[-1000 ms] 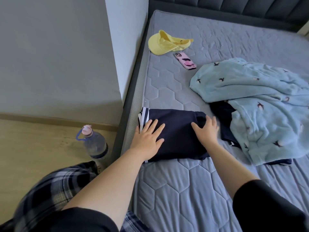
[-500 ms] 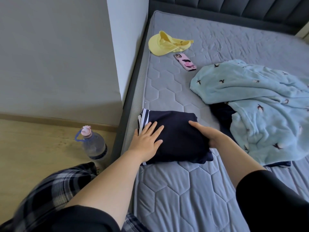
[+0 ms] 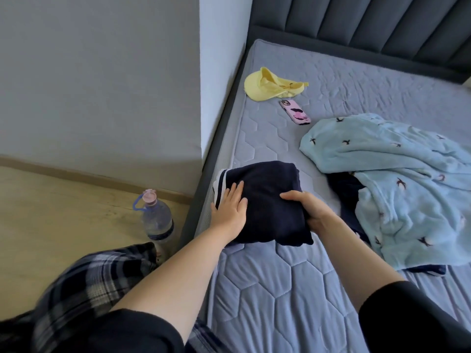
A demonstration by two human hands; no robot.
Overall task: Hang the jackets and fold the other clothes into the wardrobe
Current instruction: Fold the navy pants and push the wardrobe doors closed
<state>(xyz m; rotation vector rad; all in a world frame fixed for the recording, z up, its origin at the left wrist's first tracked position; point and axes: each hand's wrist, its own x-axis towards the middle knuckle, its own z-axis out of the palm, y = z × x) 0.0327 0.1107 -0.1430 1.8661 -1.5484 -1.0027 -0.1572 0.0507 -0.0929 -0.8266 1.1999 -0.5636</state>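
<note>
Right hand grips the folded navy garment at its right edge, while left hand presses flat, fingers straight, on its left side.

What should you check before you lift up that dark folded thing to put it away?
1. Navy garment folded into a compact bundle: ok.
2. Right hand grips its right edge, thumb on top: ok.
3. Left hand under the bundle: not ok, it rests flat on top.
4. Bundle clear of the light blue fleece: ok, they lie apart.
5. Phone and yellow cap out of the way: ok, farther up the mattress.
6. Wardrobe open and ready: cannot tell, not in view.
</note>
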